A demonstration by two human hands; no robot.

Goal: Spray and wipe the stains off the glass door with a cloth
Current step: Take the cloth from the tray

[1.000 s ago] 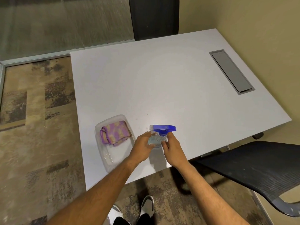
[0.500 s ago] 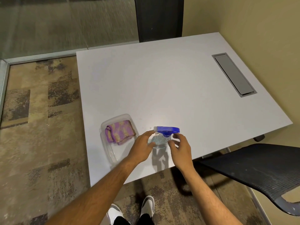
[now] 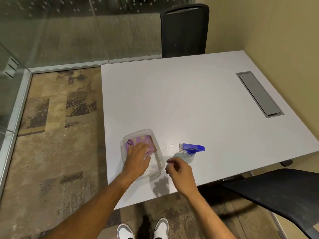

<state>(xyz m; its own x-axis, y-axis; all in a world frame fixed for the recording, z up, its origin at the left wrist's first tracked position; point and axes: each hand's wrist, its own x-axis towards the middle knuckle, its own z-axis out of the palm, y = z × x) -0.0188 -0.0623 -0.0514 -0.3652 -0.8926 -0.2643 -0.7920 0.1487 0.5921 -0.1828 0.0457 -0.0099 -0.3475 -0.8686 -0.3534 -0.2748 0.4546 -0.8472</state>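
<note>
The clear blue-nozzled spray bottle [image 3: 187, 153] has been released; right hand [image 3: 181, 170] hangs loosely curled, empty. Left hand [image 3: 138, 156] now laid on the purple-yellow cloth [image 3: 138, 141] in the clear plastic tray [image 3: 156, 144], grip unclear. Cloth pickup likely next.

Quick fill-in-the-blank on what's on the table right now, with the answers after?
1. The left hand rests on the purple cloth inside the clear ____.
2. The spray bottle has a ____ trigger head.
3. The right hand holds ____.

Answers: container; blue; nothing
</note>
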